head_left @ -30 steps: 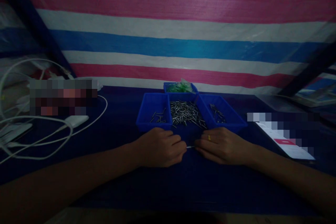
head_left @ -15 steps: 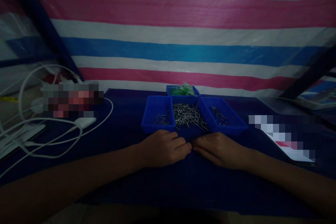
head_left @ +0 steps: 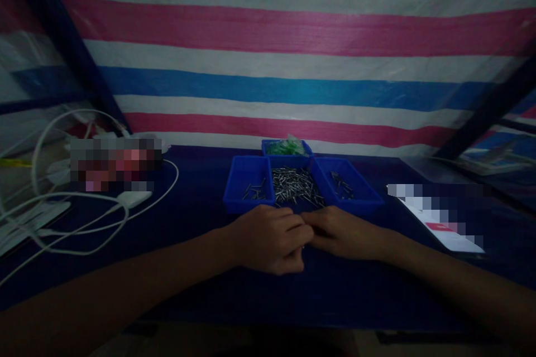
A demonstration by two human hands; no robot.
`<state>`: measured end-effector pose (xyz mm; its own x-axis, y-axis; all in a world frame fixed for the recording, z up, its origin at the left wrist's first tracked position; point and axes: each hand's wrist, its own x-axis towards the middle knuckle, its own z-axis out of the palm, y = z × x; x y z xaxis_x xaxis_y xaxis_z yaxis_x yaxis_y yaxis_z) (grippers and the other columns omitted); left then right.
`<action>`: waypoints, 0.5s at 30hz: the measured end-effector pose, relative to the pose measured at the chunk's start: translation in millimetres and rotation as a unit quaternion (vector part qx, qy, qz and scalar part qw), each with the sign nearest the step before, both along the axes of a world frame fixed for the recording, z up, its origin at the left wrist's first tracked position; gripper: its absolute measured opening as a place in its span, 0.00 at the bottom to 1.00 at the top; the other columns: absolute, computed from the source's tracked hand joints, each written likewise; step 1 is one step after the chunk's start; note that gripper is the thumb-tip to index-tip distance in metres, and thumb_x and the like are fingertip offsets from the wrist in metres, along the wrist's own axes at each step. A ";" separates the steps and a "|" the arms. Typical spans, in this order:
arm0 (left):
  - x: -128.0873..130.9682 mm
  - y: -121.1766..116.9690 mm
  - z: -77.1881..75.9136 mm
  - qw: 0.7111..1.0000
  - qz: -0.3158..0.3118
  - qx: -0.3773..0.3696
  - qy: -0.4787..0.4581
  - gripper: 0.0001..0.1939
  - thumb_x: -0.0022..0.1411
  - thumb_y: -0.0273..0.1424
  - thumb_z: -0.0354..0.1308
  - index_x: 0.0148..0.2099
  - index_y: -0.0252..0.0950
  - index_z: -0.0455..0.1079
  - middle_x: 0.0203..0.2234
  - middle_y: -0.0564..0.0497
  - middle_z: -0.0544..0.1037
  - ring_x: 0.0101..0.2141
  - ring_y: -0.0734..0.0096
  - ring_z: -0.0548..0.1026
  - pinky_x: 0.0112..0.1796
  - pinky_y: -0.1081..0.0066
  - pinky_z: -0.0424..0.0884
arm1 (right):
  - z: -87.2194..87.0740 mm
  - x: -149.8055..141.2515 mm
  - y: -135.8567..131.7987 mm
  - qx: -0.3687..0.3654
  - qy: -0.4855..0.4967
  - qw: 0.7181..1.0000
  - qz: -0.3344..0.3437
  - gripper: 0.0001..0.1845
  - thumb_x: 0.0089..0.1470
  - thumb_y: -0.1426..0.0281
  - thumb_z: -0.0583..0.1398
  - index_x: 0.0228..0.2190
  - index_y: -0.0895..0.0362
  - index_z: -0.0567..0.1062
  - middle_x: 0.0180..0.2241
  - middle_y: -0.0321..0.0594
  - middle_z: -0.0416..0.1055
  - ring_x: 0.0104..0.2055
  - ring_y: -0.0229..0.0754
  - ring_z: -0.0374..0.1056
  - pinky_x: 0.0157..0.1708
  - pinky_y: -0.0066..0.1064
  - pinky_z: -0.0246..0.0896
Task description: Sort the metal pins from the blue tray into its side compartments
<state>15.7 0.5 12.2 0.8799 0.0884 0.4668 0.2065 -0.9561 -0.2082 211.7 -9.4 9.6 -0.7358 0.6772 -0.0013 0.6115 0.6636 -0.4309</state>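
Note:
My left hand (head_left: 274,240) is curled, its fingers bent and pressed together above the table just in front of the trays. My right hand (head_left: 345,234) meets it from the right, its fingertips partly hidden behind the left fingers. A tiny glint shows between the hands, but what they pinch is too small and dark to make out. Beyond them lies a pile of thin metal pins (head_left: 293,184), like nails or rivets. A blue tray (head_left: 250,164) to its left holds several pins, and another blue tray (head_left: 364,187) to its right holds several more.
A third blue tray (head_left: 264,150) at the back holds a clear bag of green items (head_left: 288,146). White cables (head_left: 125,212) and a blurred-out pile lie at left. A phone-like slab (head_left: 458,241) lies at right. A striped sheet (head_left: 268,86) hangs behind the blue table (head_left: 201,290).
The hands have come together, the left fingers now overlapping the right fingertips. The left hand has turned and curled more. The whole view has shifted slightly.

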 end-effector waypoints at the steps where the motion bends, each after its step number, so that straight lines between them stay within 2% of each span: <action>1: -3.3 3.0 -3.5 0.999 -0.034 0.023 0.026 0.04 0.54 0.29 0.47 0.30 0.35 0.61 0.22 0.55 0.67 0.22 0.74 0.63 0.21 0.72 0.56 | -0.1 -0.2 -0.4 0.001 -0.005 1.000 -0.007 0.04 0.54 0.72 0.52 0.30 0.59 0.66 0.25 0.35 0.68 0.25 0.33 0.64 0.25 0.24 0.53; 3: -8.2 7.9 -9.4 0.997 -0.044 0.043 0.054 0.04 0.56 0.30 0.47 0.32 0.36 0.62 0.21 0.55 0.67 0.22 0.73 0.64 0.19 0.71 0.55 | -0.3 0.1 -2.1 0.007 -0.008 1.000 -0.016 0.03 0.54 0.72 0.52 0.31 0.58 0.66 0.25 0.34 0.67 0.25 0.33 0.63 0.25 0.24 0.53; 9: -5.3 11.9 -17.1 0.998 0.053 -0.015 0.037 0.08 0.60 0.30 0.45 0.31 0.35 0.61 0.21 0.56 0.68 0.21 0.75 0.67 0.20 0.72 0.57 | 1.9 6.1 -10.4 0.014 -0.008 0.999 -0.029 0.07 0.55 0.67 0.52 0.32 0.57 0.66 0.23 0.33 0.64 0.23 0.32 0.61 0.23 0.24 0.52; 12: -2.8 10.2 -20.1 0.996 0.067 -0.039 0.046 0.08 0.61 0.31 0.44 0.32 0.35 0.61 0.21 0.56 0.69 0.22 0.75 0.68 0.20 0.73 0.58 | 3.7 9.3 -12.7 0.010 0.003 0.999 -0.034 0.09 0.57 0.66 0.51 0.35 0.57 0.67 0.25 0.33 0.66 0.25 0.33 0.63 0.25 0.25 0.54; 15: -2.2 7.7 -22.2 0.996 0.067 -0.033 0.049 0.08 0.62 0.31 0.44 0.31 0.35 0.61 0.21 0.56 0.69 0.22 0.75 0.68 0.19 0.73 0.56 | 3.9 10.0 -13.5 0.008 0.010 1.000 -0.028 0.09 0.58 0.67 0.50 0.35 0.57 0.67 0.27 0.35 0.67 0.28 0.34 0.65 0.28 0.25 0.56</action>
<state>13.5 8.2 -10.1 0.8992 0.2365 0.3680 0.3157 -0.9332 -0.1715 221.7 -22.9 13.5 -0.6969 0.7168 0.0232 0.6393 0.6356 -0.4327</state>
